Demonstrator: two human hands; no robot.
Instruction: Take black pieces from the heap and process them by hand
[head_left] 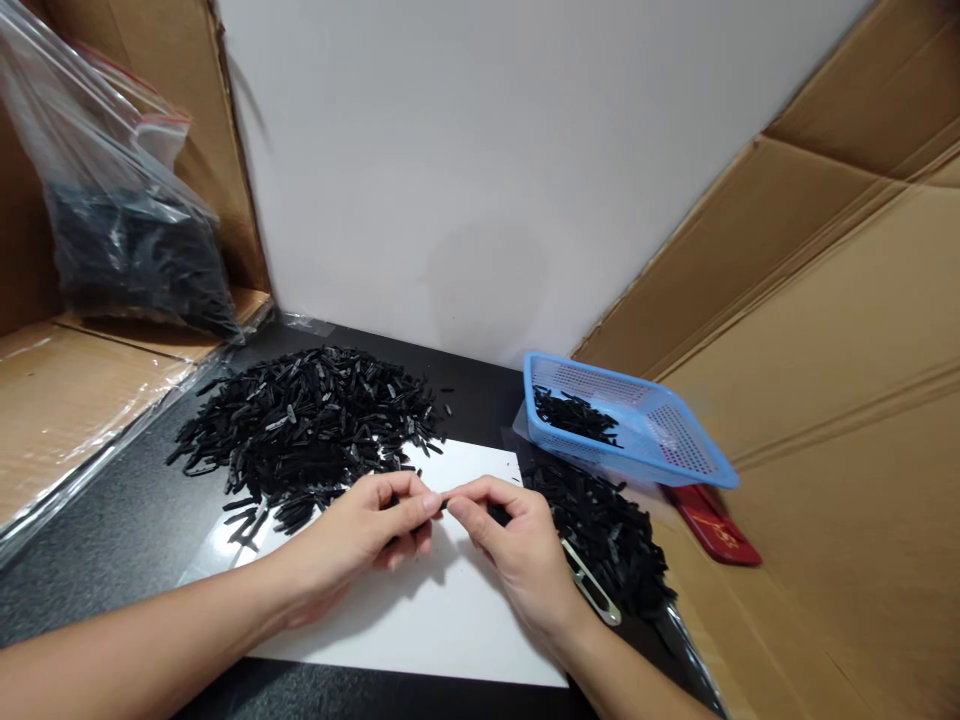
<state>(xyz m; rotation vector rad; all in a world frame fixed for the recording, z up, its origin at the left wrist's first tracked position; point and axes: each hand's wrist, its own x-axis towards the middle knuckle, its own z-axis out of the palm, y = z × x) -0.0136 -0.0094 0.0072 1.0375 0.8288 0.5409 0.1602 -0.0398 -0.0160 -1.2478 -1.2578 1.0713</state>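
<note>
From the head camera we see our left hand (367, 530) and right hand (517, 545) meeting over a white sheet (420, 620) on the black table (97, 540), fingertips pinched together on a small black part (444, 503) held between them, just above the sheet's middle. Our left fingers curl around something dark too, though we cannot tell what. A big pile (307, 425) of black parts lies behind the left hand, spilling onto the sheet's far edge. A smaller heap (607, 535) sits just right of the right hand, with metal tweezers (592, 590) lying against it. Behind that heap a blue basket (675, 445) holds a few more parts. A clear bag (127, 230) of parts leans on cardboard (825, 400) at far left.
</note>
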